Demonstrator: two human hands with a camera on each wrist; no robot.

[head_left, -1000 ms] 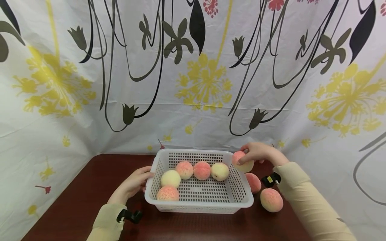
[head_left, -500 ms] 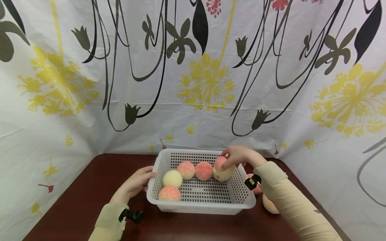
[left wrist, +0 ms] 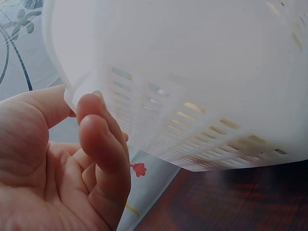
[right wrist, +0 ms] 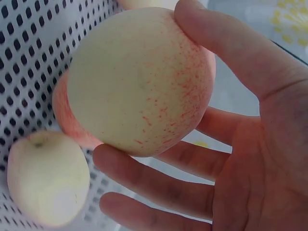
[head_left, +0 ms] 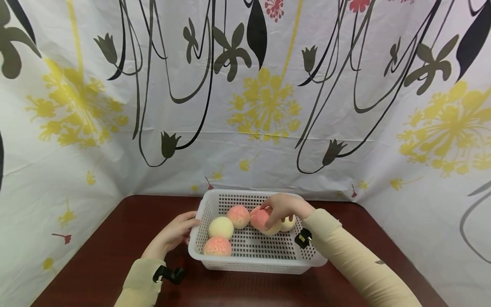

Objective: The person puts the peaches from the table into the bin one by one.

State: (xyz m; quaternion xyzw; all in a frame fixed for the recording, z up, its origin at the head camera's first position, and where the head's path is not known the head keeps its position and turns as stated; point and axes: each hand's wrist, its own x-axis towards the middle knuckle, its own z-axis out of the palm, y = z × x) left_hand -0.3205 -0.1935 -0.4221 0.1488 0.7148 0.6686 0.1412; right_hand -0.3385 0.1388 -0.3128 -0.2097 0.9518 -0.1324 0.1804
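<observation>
Peach (right wrist: 139,82) Held Above Basket (head_left: 257,266) by Right Hand (head_left: 283,208)

The peach hung over the basket's row of fruit, pinched between the right hand's thumb and fingers. The right wrist view bared its pale, red-speckled face, which the head view mostly hid. Half a second earlier it was farther right, over the pale peach (head_left: 287,226). The left hand (head_left: 177,229) gripped the basket's left rim; its wrist view alone showed the curled fingers.
</observation>
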